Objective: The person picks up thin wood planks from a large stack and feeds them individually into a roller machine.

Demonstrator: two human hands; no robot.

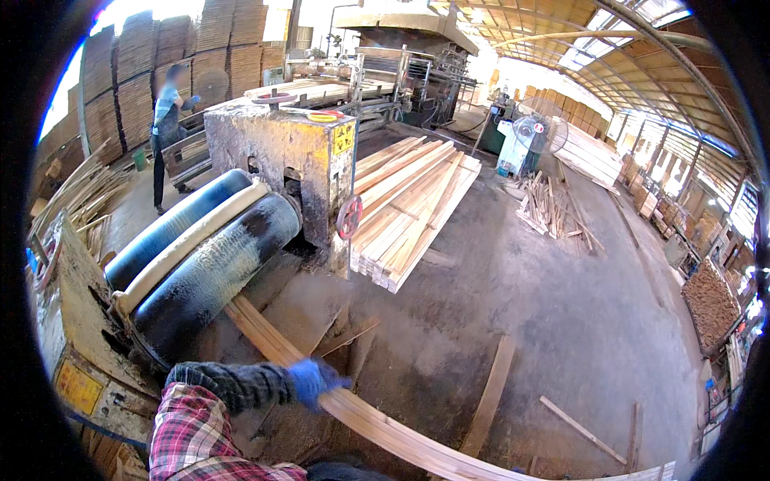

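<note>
My left hand (314, 381), in a blue glove, is closed over the long wooden boards (385, 430), with its fingers partly blurred. The boards lie together as a narrow bundle. Their far left end reaches beneath the roller machine, and they run past my hand toward the lower right. Two large dark rollers (220, 272) lie just beyond my left arm, one behind the other, with a pale bar (188, 244) along the gap between them. Their surface has whitish, wet-looking patches. My right hand is out of sight; a dark shape at the bottom edge may be its sleeve.
A worn machine housing (277, 152) with a red handwheel (350, 216) holds the rollers' far end. Past it lies a stack of boards (413, 204). A fan (529, 132) and scrap wood (553, 204) stand farther right. Another person (166, 132) is at the left. Loose planks (489, 393) lie on the floor.
</note>
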